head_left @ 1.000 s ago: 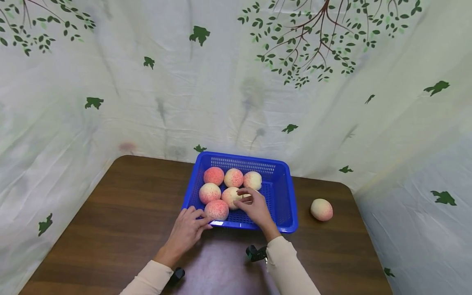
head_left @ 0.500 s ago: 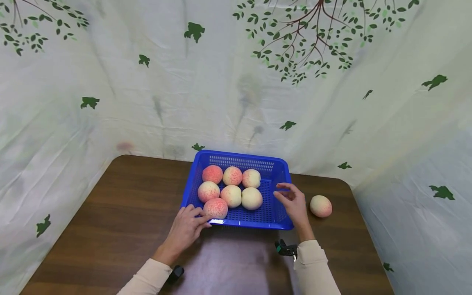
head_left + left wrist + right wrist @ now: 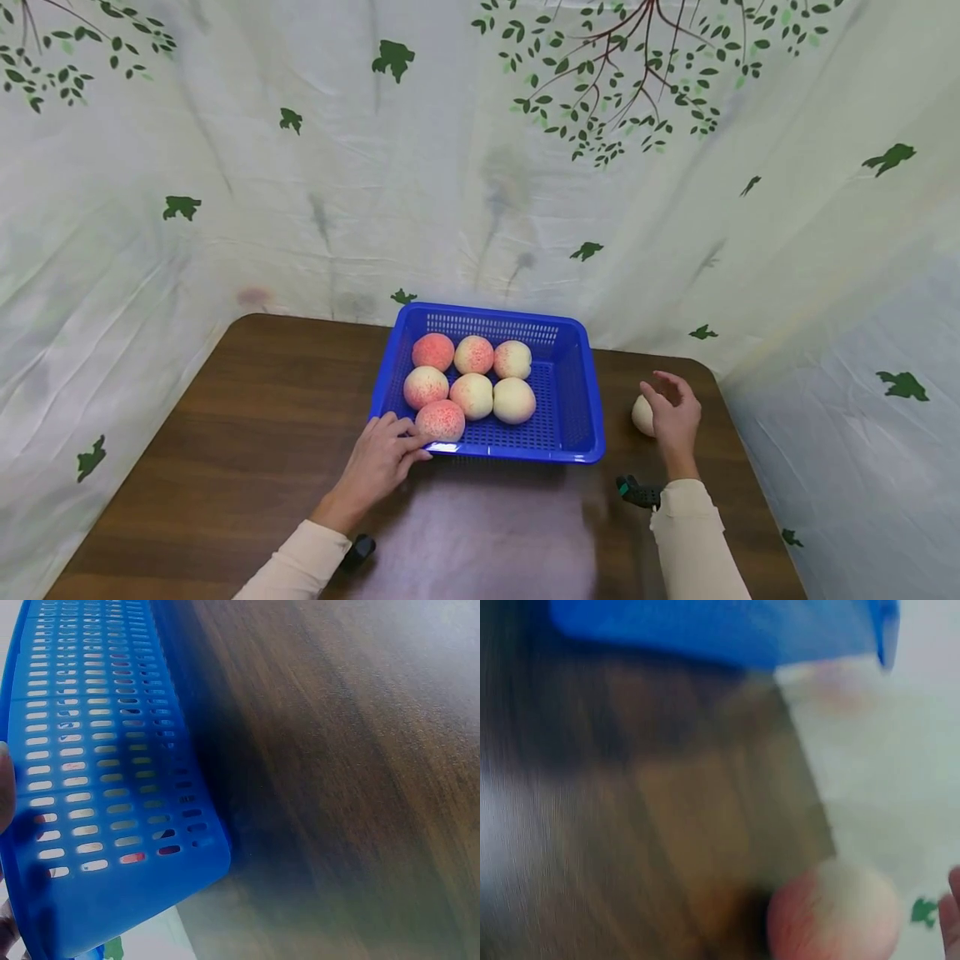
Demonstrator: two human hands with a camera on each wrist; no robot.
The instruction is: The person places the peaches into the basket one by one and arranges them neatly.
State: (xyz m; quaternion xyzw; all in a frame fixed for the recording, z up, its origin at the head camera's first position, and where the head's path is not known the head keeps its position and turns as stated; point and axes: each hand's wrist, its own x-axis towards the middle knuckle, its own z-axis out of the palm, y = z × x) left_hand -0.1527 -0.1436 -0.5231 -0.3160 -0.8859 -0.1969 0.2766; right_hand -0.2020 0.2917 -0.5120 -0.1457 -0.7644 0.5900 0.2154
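A blue plastic basket stands on the table with several peaches in it, among them a pale one and a red-speckled one by the front wall. My left hand grips the basket's rim at the front left corner; in the left wrist view a fingertip shows at the rim of the perforated basket wall. On the right, a single peach lies outside the basket. My right hand hovers over it, fingers spread and curved, covering part of it. The right wrist view shows that peach with fingers apart from it.
The brown wooden table reaches around the basket on both sides. Behind and beside it hangs a pale curtain with leaf prints, close to the basket's far rim. Small black devices are strapped at both wrists.
My right hand has left the peaches in the basket and moved right, out over the rim, to the lone peach. The left hand stays at the basket's corner.
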